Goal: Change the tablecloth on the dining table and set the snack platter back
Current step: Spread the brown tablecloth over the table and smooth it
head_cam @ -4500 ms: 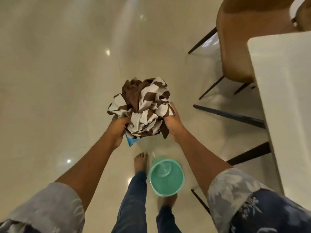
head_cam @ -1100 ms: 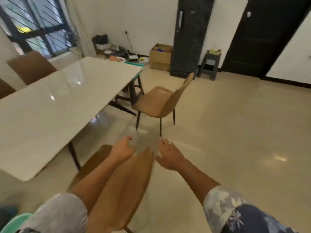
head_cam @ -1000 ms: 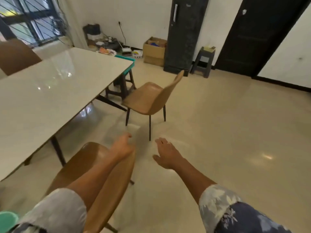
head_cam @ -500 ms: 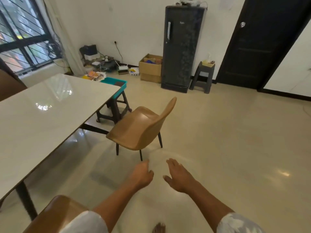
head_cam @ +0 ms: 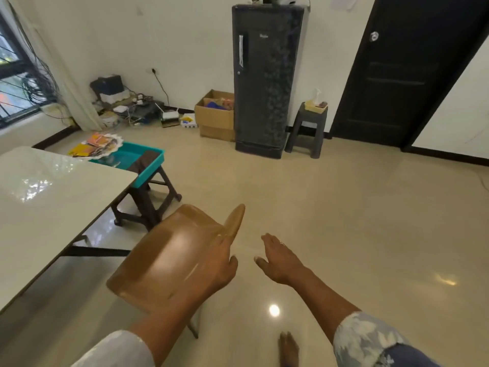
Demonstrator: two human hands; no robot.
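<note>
The dining table (head_cam: 47,202) stands bare at the left, its pale glossy top uncovered. Beyond its far corner a teal tray (head_cam: 148,168) rests on a dark stool (head_cam: 148,205); a dark folded cloth (head_cam: 144,161) lies in it, and the snack platter (head_cam: 102,145) with colourful packets sits at the tray's far end. My left hand (head_cam: 219,271) hangs empty in front of a brown chair (head_cam: 172,255), fingers loosely apart. My right hand (head_cam: 277,258) is empty too, palm down over the floor.
A black fridge (head_cam: 264,80) stands against the far wall with a cardboard box (head_cam: 215,117) to its left and a small dark stool (head_cam: 307,128) to its right. A black door (head_cam: 404,70) is at right. Cables and devices (head_cam: 127,104) clutter the left corner. My bare foot (head_cam: 288,348) is below.
I let go of the brown-and-white cloth, turned from the floor and bucket, and walked along the table toward the stool with the tray. Both hands are empty now.
</note>
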